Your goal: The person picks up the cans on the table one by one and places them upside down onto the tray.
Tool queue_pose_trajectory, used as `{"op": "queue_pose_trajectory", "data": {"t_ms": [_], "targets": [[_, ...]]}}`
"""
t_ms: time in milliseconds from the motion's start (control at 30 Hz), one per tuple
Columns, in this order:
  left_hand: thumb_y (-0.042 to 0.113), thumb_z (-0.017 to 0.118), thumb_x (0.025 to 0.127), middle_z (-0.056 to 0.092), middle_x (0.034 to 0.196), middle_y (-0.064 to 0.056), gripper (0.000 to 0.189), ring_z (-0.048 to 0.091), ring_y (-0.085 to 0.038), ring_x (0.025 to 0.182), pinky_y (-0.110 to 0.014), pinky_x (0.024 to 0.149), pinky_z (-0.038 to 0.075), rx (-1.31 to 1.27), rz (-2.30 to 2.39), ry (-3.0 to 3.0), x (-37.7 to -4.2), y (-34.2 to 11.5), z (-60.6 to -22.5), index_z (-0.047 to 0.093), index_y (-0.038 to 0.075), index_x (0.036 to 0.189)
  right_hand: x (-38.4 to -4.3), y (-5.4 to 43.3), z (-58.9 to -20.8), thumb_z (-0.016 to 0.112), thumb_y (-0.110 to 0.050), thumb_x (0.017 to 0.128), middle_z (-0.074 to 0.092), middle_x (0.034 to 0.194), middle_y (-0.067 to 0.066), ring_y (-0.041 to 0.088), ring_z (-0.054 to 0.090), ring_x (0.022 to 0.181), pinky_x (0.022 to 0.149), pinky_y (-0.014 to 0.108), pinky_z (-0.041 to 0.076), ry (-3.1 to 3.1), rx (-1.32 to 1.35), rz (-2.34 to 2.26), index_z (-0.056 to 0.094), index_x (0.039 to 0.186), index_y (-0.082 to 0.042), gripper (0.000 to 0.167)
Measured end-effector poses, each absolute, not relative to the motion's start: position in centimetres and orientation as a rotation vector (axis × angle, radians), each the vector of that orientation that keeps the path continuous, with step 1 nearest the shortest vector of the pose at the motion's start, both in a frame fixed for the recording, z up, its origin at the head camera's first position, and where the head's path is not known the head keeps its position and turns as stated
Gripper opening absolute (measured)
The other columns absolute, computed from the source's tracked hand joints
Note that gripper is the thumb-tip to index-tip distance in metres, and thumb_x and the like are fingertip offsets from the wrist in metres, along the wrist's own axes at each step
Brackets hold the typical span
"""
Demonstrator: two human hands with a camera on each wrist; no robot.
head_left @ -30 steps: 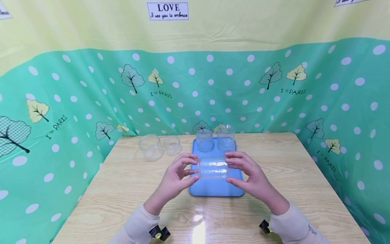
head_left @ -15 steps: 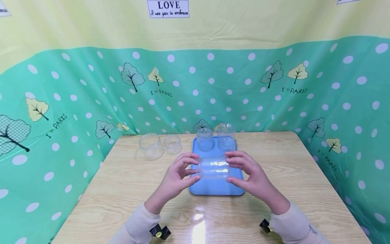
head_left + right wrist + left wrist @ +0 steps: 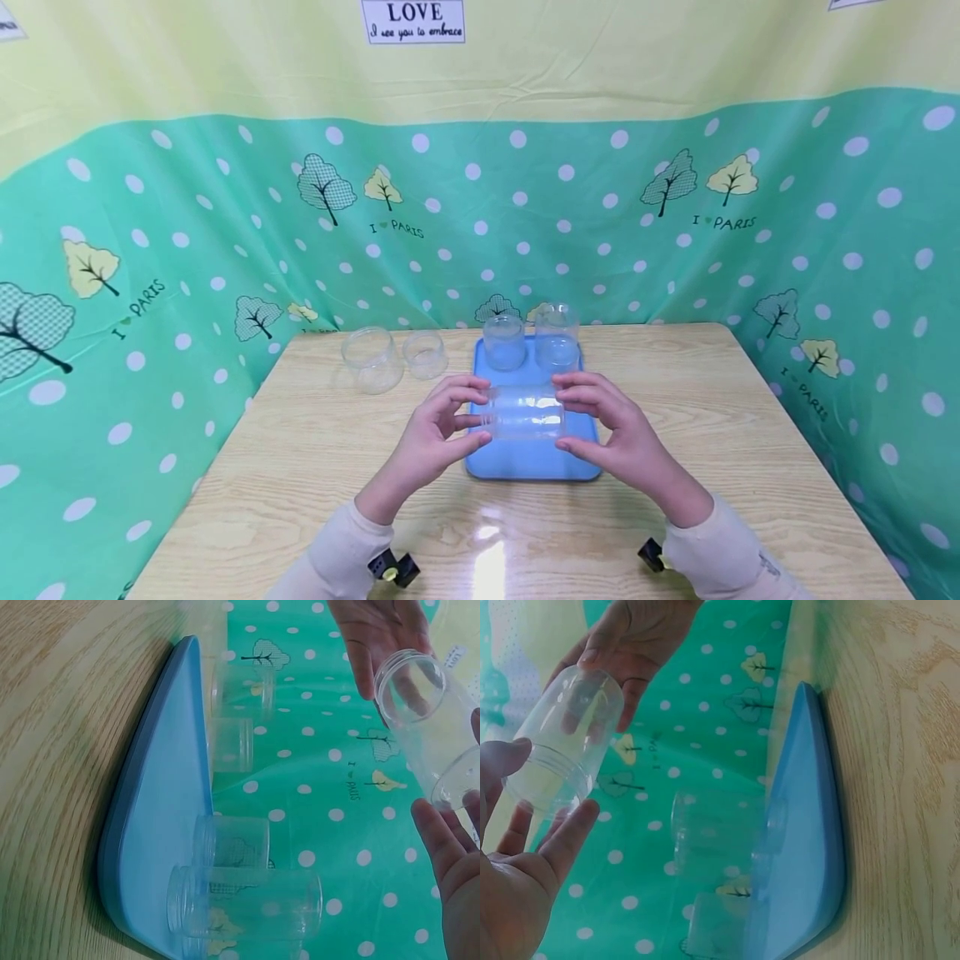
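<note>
A clear, wide-mouthed plastic jar [image 3: 525, 412] lies sideways in the air between both hands, above the blue tray [image 3: 532, 463]. My left hand [image 3: 431, 437] holds its threaded mouth end between thumb and fingers. My right hand [image 3: 618, 425] grips the base end the same way. In the left wrist view the jar [image 3: 574, 735] looks see-through, with no lid on its mouth. Two more clear jars stand at the tray's back edge: a shorter one [image 3: 504, 343] on the left and a taller one [image 3: 557, 340] on the right, its neck down against the tray in the right wrist view.
Left of the tray, on the wooden table [image 3: 322, 467], stand a wide low clear jar [image 3: 372, 362] and a smaller one [image 3: 425, 357]. A green and yellow patterned curtain [image 3: 442, 225] hangs behind the table and along both sides.
Both hands keep hold of the jar in almost the same place. The head view has shifted very slightly; the other jars and the tray stay put.
</note>
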State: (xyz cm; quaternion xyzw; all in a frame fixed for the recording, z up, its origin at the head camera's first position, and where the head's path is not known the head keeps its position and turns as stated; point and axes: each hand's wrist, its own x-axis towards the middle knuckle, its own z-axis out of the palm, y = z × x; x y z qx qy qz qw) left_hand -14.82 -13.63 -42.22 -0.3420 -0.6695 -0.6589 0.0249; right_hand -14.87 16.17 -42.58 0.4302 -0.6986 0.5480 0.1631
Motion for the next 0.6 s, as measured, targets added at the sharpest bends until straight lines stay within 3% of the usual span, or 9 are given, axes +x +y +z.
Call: {"op": "queue_pose_trajectory", "data": {"t_ms": [233,600], "targets": [[-0.011,0.074,0.087,0.047,0.142,-0.022,0.039,0.057,-0.024,0.128,-0.046,0.096,0.058,-1.094,-2.036,-2.044,-14.84,-13.78,-41.93,0.057,-0.012,0.122,-14.72,16.10,-42.45,0.085,0.016,0.072,0.052,0.139,0.029,0.024,0.055,0.133,0.102,0.030,0.054,-1.989,1.222,1.556,0.060,0.131,-0.002,0.067],[-0.009,0.075,0.088,0.052,0.140,-0.017,0.038,0.057,-0.023,0.127,-0.044,0.095,0.059,-1.089,-1.941,-2.110,-15.06,-14.22,-41.82,0.062,-0.003,0.123,-14.76,16.07,-42.51,0.083,0.022,0.068,0.053,0.137,0.028,0.020,0.057,0.130,0.102,0.027,0.054,-2.002,1.196,1.531,0.061,0.131,-0.003,0.071]]}}
